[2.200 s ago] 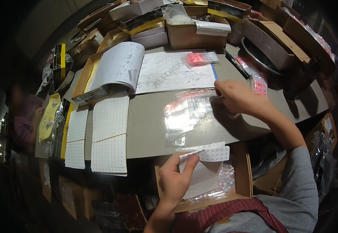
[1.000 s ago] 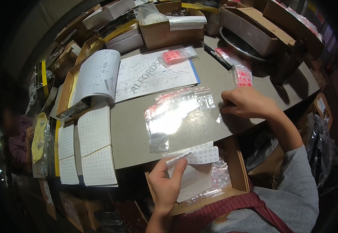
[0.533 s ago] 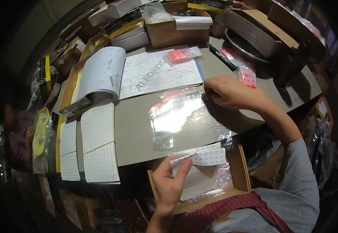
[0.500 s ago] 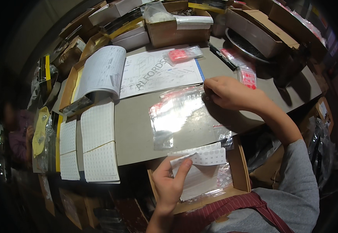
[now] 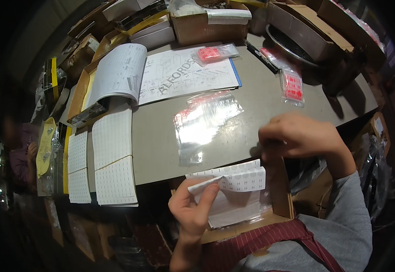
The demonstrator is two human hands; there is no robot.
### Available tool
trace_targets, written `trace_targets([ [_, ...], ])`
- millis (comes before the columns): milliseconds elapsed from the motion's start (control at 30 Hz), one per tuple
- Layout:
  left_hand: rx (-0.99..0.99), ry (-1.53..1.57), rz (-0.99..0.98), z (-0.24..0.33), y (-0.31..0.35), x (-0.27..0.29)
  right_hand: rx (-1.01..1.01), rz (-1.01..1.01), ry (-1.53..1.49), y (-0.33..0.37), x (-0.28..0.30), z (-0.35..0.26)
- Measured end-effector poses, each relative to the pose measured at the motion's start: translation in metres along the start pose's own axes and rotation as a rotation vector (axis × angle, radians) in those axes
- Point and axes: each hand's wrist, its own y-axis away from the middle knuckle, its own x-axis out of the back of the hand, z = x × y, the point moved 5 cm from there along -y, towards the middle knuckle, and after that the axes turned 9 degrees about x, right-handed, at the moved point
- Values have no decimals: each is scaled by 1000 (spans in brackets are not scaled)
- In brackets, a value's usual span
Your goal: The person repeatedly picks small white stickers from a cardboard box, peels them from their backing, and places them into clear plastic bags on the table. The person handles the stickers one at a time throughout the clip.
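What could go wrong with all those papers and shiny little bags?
The banded paper stack sticks out past the front edge of the table, so a bump might knock it off. The clear bags overlap and look loose, so a brushing sleeve could scatter them. The printed white sheet is folded over and pinched in the left hand, so it might crease.

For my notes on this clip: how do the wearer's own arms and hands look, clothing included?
The left hand and right hand are ungloved, with no ring or watch visible. A plain grey sleeve ends near the right elbow; no sleeve shows on the left. A dark red garment with thin pale stripes crosses the lap.
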Motion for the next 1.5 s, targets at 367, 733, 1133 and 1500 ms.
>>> trace_targets([
  [367, -21, -363, 38, 4, 0, -13, 448, 273, 125, -20, -23, -58],
  [733, 71, -309, 32, -6, -2, -6, 503, 346, 352, -23, -47, -70],
  [1133, 161, -302, 48, -11, -9, -4, 11, 188, -59, -80, 33, 49],
  [1500, 148, -312, 38, -14, -6, -1, -267, -2, 77, -76, 32, 86],
])
